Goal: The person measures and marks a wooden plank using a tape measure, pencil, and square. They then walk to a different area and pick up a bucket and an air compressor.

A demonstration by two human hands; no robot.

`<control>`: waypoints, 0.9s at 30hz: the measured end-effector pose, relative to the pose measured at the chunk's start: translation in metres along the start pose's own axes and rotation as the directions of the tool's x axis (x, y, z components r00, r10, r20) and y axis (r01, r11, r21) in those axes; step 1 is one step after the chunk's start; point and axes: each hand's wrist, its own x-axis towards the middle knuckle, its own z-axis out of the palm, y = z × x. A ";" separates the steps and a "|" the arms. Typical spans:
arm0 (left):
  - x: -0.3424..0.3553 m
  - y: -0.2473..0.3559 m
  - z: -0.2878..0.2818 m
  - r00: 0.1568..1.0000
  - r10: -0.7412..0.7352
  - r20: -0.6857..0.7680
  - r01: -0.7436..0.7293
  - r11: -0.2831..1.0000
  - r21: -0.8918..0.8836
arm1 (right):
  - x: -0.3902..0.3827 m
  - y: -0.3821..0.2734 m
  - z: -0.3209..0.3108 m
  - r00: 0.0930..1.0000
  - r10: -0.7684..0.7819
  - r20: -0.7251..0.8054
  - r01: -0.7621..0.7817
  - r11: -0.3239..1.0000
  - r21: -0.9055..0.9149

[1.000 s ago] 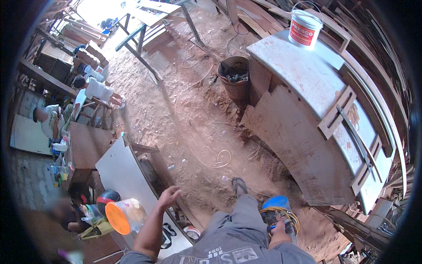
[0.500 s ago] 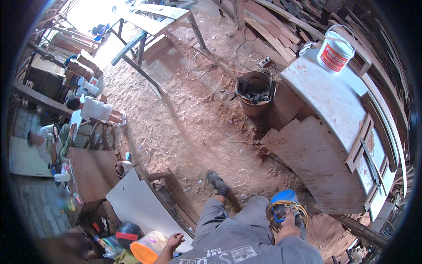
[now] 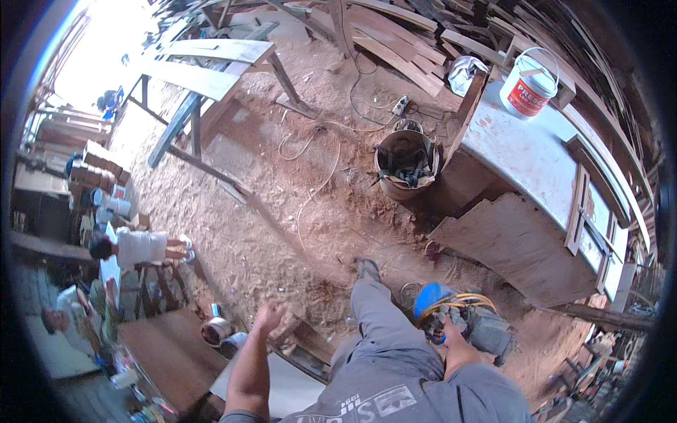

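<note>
My right hand (image 3: pixel 451 330) grips a blue and dark grey machine (image 3: pixel 486 331) at my right side. A yellow cord or hose lies coiled over its top; its exact kind is not clear. My left hand (image 3: pixel 270 319) is in the air ahead of my left side, its fingers loosely bent and somewhat blurred. Nothing shows in it. Below that hand are wooden boards and a pale panel (image 3: pixel 289 391). My leg (image 3: pixel 370 303) is stretched forward over the sandy floor.
Ahead stands a bucket (image 3: pixel 407 169) of dark scraps. A white table (image 3: pixel 522 144) with a white-and-red pail (image 3: pixel 529 88) is at the right. Boards rest on a trestle (image 3: pixel 190 77) at far left. Two people are near a brown cabinet (image 3: pixel 166 356). A cord (image 3: pixel 321 187) crosses the floor.
My left hand has swung forward and up. One leg has stepped forward. The machine has come along in my right hand, and the view has shifted.
</note>
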 end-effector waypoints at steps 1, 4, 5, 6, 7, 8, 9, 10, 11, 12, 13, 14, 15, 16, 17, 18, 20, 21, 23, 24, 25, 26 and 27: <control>0.022 0.020 -0.020 0.990 0.087 -0.107 -0.100 0.987 -0.122 | 0.021 0.001 0.027 0.997 -0.079 -0.006 0.076 0.979 -0.188; 0.079 0.075 -0.067 0.957 0.208 -0.202 -0.271 0.891 -0.364 | 0.039 -0.005 0.086 0.977 -0.181 -0.110 0.099 0.851 -0.515; 0.089 0.095 -0.087 0.952 0.229 -0.205 -0.296 0.859 -0.417 | 0.033 -0.011 0.101 0.981 -0.189 -0.052 0.134 0.838 -0.528; 0.094 0.114 -0.111 0.976 0.176 -0.127 -0.211 0.902 -0.377 | 0.016 -0.018 0.127 0.983 -0.183 0.026 0.170 0.835 -0.523; 0.099 0.109 -0.129 0.973 0.189 -0.134 -0.223 0.917 -0.331 | -0.002 -0.037 0.151 0.975 -0.193 0.108 0.221 0.817 -0.532; 0.108 0.097 -0.139 0.966 0.212 -0.151 -0.249 0.921 -0.299 | -0.017 -0.076 0.175 0.949 -0.285 0.138 0.314 0.793 -0.523; 0.119 0.082 -0.146 0.960 0.234 -0.155 -0.268 0.928 -0.258 | -0.035 -0.105 0.197 0.918 -0.362 0.161 0.391 0.767 -0.509; 0.129 0.035 -0.151 0.982 0.157 -0.102 -0.178 0.952 -0.249 | -0.067 -0.105 0.219 0.895 -0.395 0.207 0.443 0.734 -0.515; 0.135 -0.005 -0.154 0.995 0.090 -0.046 -0.098 0.967 -0.237 | -0.099 -0.119 0.248 0.971 -0.204 0.124 0.228 0.946 -0.231; 0.140 -0.006 -0.153 0.999 0.030 0.033 -0.021 0.972 -0.235 | -0.087 -0.135 0.251 0.971 -0.237 0.027 0.237 0.944 -0.229; 0.135 -0.022 -0.153 0.993 -0.044 0.112 0.068 0.974 -0.217 | -0.074 -0.137 0.256 0.964 -0.257 -0.062 0.236 0.944 -0.232; 0.124 -0.079 -0.160 0.984 -0.018 0.180 0.029 0.998 -0.060 | -0.092 -0.128 0.277 0.978 -0.207 -0.033 0.186 0.930 -0.317; 0.133 -0.088 -0.167 0.980 -0.052 0.190 0.077 0.989 -0.125 | -0.110 -0.152 0.294 0.981 -0.193 -0.035 0.166 0.911 -0.378; 0.142 -0.093 -0.180 0.975 -0.088 0.203 0.124 0.977 -0.174 | -0.124 -0.180 0.314 0.984 -0.175 -0.037 0.143 0.894 -0.425; 0.127 -0.095 -0.191 0.949 -0.246 0.197 0.308 0.856 -0.414 | -0.144 -0.194 0.336 0.987 -0.156 -0.038 0.129 0.909 -0.397; 0.119 -0.098 -0.208 0.936 -0.262 0.236 0.342 0.837 -0.427 | -0.167 -0.207 0.356 0.991 -0.130 -0.033 0.108 0.919 -0.380; 0.139 -0.100 -0.232 0.909 -0.281 0.308 0.394 0.820 -0.416 | -0.173 -0.222 0.378 0.980 -0.200 -0.004 0.183 0.901 -0.394; 0.157 -0.107 -0.248 0.896 -0.239 0.374 0.401 0.798 -0.450 | -0.177 -0.223 0.392 0.983 -0.185 -0.018 0.160 0.890 -0.426; 0.207 -0.093 -0.284 0.908 -0.148 0.391 0.335 0.817 -0.469 | -0.181 -0.242 0.425 0.982 -0.184 -0.049 0.139 0.871 -0.472; 0.224 -0.082 -0.300 0.927 -0.126 0.352 0.283 0.853 -0.439 | -0.178 -0.241 0.436 0.986 -0.165 0.005 0.154 0.914 -0.376; 0.244 -0.053 -0.321 0.937 -0.005 0.349 0.148 0.911 -0.384 | -0.178 -0.246 0.442 0.980 -0.196 0.035 0.191 0.878 -0.439; 0.260 -0.025 -0.345 0.946 -0.087 0.312 0.183 0.939 -0.291 | -0.181 -0.246 0.453 0.975 -0.212 0.073 0.220 0.846 -0.485; 0.291 0.015 -0.364 0.958 -0.129 0.254 0.186 0.959 -0.215 | -0.178 -0.271 0.463 0.965 -0.253 0.073 0.255 0.826 -0.503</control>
